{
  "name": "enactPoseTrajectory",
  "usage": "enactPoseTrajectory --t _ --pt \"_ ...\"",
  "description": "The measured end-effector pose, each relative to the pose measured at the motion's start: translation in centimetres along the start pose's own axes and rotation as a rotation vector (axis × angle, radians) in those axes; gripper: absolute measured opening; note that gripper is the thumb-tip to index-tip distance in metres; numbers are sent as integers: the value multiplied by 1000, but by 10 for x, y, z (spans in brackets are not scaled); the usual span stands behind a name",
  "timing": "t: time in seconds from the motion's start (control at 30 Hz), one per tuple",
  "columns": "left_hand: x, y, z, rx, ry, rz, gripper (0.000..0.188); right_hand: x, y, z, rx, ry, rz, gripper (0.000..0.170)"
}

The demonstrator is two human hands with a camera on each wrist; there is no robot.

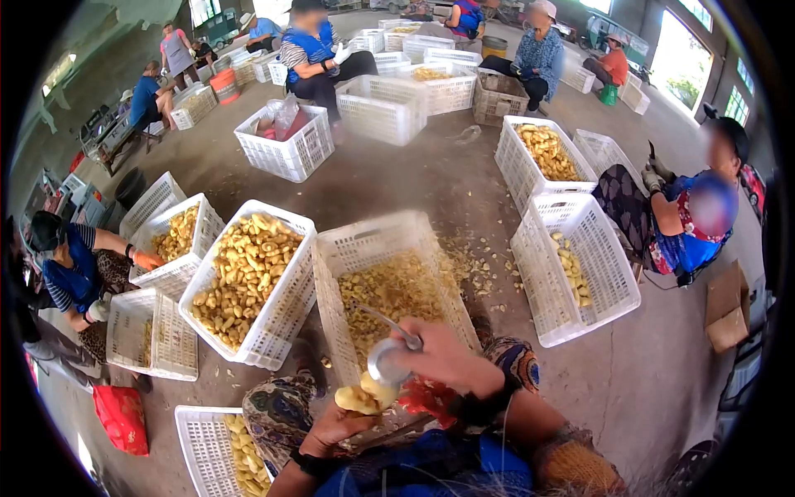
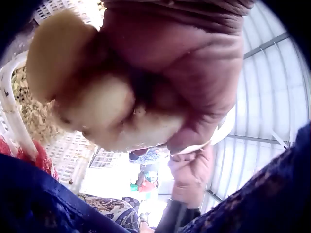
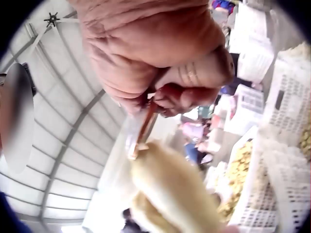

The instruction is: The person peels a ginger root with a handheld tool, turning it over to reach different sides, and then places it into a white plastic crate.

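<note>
My left hand holds a knobbly, pale yellow ginger root low in front of my lap. In the left wrist view, fingers curl round the ginger, its thick lobes sticking out past the palm. My right hand grips a spoon-like metal scraper with a round shiny head and a thin shaft. The round head overlaps the ginger's upper end in the head view. Seen from the right wrist, the tool's thin edge meets the tip of the ginger. Part of the handle is hidden in the fist.
A white crate with yellow scraps stands before my knees. Left of it is a crate heaped with ginger; another crate stands at right. Scraps litter the floor. Several people sit working among crates; one person is at right.
</note>
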State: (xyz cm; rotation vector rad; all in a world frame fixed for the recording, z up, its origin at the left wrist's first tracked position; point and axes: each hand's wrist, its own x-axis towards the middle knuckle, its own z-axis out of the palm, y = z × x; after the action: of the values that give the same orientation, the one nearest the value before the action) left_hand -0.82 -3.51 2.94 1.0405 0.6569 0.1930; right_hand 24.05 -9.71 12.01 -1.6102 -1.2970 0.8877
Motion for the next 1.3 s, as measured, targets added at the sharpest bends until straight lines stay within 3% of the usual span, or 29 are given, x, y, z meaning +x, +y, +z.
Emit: enactPoseTrajectory --t 0.03,0.13,0.17,0.2,0.23,0.27,0.4,0.43,0.53,0.57,0.67,0.87,1.0,1.07,1.17,1.2,1.27,1.3 --pt "-1 1 0 48 -16 16 56 7 16 -2 202 100 147 21" --pt "2 17 -1 139 -27 75 48 17 56 -37 83 494 261 20" --pt "1 22 1 126 -12 66 44 14 61 -32 276 466 155 21" --pt "-4 21 4 112 2 45 41 6 46 -21 291 359 143 23" --pt "-5 20 7 -90 23 -17 38 -5 14 -10 306 266 122 25" --pt "-2 18 5 22 8 8 40 -9 -4 -6 314 176 91 27" --pt "0 0 -4 315 -2 95 46 14 44 2 -221 361 193 25" --pt "2 0 -6 350 20 127 46 16 58 -7 -441 449 97 26" --pt "-4 5 -8 93 -14 165 49 3 63 -12 -238 529 113 26" --pt "2 -13 -18 -129 -1 74 53 -5 51 -6 -225 468 62 26" --pt "6 -6 -17 -310 -95 0 57 -14 37 8 -515 271 -353 21" --pt "3 -4 -17 -241 -143 -3 66 -12 32 25 -730 139 -497 11" --pt "-6 18 0 -232 -99 -32 79 -4 37 24 -691 -20 -412 14" --pt "-1 2 -14 -203 -76 -42 77 4 53 23 -642 -142 -308 13" --pt "0 19 -10 57 -173 81 71 10 127 20 -721 40 139 15" --pt "-2 25 -8 175 -217 134 69 13 121 17 -674 97 148 17" --pt "2 -2 -25 20 -63 -57 60 4 97 18 -567 156 178 22" --pt "2 1 -19 -117 -28 -42 58 1 88 18 -550 171 127 22"
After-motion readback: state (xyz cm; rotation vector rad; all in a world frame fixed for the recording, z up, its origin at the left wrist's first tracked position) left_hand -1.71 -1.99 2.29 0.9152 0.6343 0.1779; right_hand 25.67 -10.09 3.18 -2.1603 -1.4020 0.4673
